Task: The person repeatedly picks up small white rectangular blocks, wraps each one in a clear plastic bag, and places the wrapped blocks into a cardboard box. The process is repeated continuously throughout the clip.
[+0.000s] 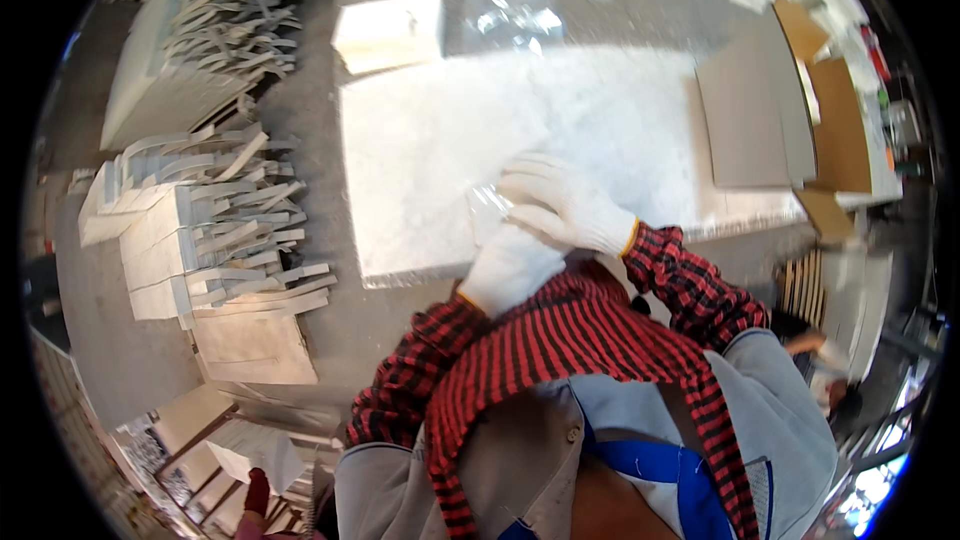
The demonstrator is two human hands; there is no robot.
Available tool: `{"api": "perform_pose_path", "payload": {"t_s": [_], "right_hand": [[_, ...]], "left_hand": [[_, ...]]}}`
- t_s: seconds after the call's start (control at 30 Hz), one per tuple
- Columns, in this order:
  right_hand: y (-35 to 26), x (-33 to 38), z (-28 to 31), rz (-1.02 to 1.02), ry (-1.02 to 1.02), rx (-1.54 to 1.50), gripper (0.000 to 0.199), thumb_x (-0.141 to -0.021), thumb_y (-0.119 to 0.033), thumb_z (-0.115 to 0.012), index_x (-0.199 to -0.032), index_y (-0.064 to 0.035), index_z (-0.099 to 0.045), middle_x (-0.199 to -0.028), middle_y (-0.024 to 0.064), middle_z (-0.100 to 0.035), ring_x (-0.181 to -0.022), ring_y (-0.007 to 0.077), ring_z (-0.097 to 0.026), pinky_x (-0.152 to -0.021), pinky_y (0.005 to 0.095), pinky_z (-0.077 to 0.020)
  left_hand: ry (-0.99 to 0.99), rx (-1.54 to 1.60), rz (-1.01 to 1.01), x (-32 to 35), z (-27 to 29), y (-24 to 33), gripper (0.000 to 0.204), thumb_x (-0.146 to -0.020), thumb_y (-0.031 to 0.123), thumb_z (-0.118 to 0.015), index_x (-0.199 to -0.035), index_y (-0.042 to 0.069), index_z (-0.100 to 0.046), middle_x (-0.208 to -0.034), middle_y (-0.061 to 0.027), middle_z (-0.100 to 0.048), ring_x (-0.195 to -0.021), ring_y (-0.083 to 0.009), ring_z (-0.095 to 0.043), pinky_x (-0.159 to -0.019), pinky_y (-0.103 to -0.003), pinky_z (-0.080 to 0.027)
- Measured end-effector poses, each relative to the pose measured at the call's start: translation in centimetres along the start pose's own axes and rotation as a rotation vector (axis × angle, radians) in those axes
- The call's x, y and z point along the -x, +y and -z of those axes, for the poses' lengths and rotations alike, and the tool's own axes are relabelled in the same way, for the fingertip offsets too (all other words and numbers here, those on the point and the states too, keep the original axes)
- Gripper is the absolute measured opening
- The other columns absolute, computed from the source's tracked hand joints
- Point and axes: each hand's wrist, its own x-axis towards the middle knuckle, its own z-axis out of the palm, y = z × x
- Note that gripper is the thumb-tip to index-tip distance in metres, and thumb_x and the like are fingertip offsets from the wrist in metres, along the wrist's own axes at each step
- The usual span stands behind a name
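Two hands in white knit gloves meet over a big white surface (440,150) that looks like smooth, speckled stone. Between them is one small clear plastic bag (487,208), shiny and crinkly, lying at the near edge of the surface. The left hand (510,265) grips the bag from below. The right hand (560,202) lies over it with fingers curled. One flat grey board (750,120) rests to the right. Piles of pale strips (240,230) sit to the left.
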Motion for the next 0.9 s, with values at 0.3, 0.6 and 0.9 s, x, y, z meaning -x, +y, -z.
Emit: {"api": "perform_pose_path", "payload": {"t_s": [0.3, 0.6, 0.9], "right_hand": [[6.2, -23.8, -1.4, 0.126, 0.254, 0.525, 0.062, -0.086, -0.048, -0.076, -0.132, -0.01, -0.059, -0.122, 0.0234, -0.063, -0.118, 0.043, -0.058, -0.101, 0.0524, -0.0469], [8.6, -29.5, -3.0, 0.013, -0.185, 0.558, 0.067, -0.094, -0.051, -0.068, -0.149, -0.0173, -0.05, -0.121, 0.0234, -0.06, -0.118, 0.0456, -0.055, -0.1, 0.0547, -0.0458], [6.6, -23.4, 2.1, 0.158, -0.025, 0.171, 0.067, -0.093, -0.053, -0.069, -0.146, -0.0137, -0.056, -0.125, 0.0309, -0.06, -0.118, 0.0462, -0.058, -0.095, 0.0543, -0.0479]], "left_hand": [[0.15, -0.059, -0.082, -1.2, 0.7, 0.6, 0.026, -0.09, 0.017, -0.056, -0.114, 0.007, -0.061, -0.107, -0.0085, -0.058, -0.104, -0.0246, -0.057, -0.088, -0.036, -0.048], [0.055, -0.337, -0.106, 0.0, 0.0, -0.1, 0.038, -0.086, 0.027, -0.055, -0.117, 0.006, -0.065, -0.122, -0.0065, -0.057, -0.117, -0.0221, -0.054, -0.096, -0.034, -0.046], [0.38, -0.017, -0.057, 0.3, -0.7, -0.6, 0.029, -0.093, 0.015, -0.055, -0.119, 0.006, -0.063, -0.117, -0.013, -0.063, -0.115, -0.0276, -0.062, -0.106, -0.036, -0.048]]}}
